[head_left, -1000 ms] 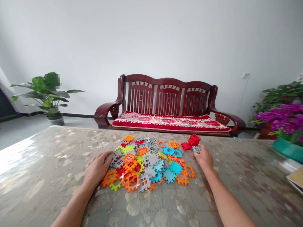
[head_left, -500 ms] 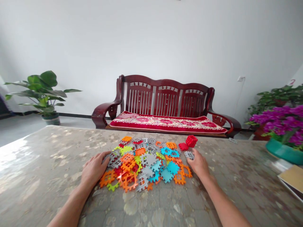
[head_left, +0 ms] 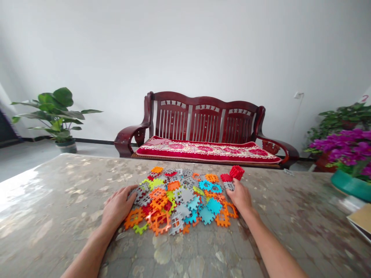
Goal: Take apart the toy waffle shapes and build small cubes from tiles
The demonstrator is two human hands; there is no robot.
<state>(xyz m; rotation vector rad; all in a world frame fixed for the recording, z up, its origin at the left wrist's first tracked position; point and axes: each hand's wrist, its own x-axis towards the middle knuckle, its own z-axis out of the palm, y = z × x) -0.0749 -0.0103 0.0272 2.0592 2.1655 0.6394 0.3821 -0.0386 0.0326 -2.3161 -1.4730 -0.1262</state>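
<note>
A heap of flat interlocking plastic tiles (head_left: 179,199) in orange, grey, blue, red and lime lies on the marbled table (head_left: 203,251). My left hand (head_left: 117,206) rests palm down at the heap's left edge, fingers spread over grey tiles. At the heap's right edge, my right hand (head_left: 240,197) has its fingertips on a grey tile (head_left: 230,185); I cannot make out whether it is gripped. Just beyond that hand stands a small red cube built of tiles (head_left: 237,172), with a loose red tile (head_left: 225,177) beside it.
A dark wooden bench (head_left: 203,127) with a red cushion stands behind the table. A green potted plant (head_left: 56,116) is at the far left. Purple flowers in a teal pot (head_left: 348,158) and a book corner (head_left: 362,220) sit at the table's right edge.
My right hand has drawn the grey tile from beside the red cube inward to the heap's right edge. The left hand has stayed in place.
</note>
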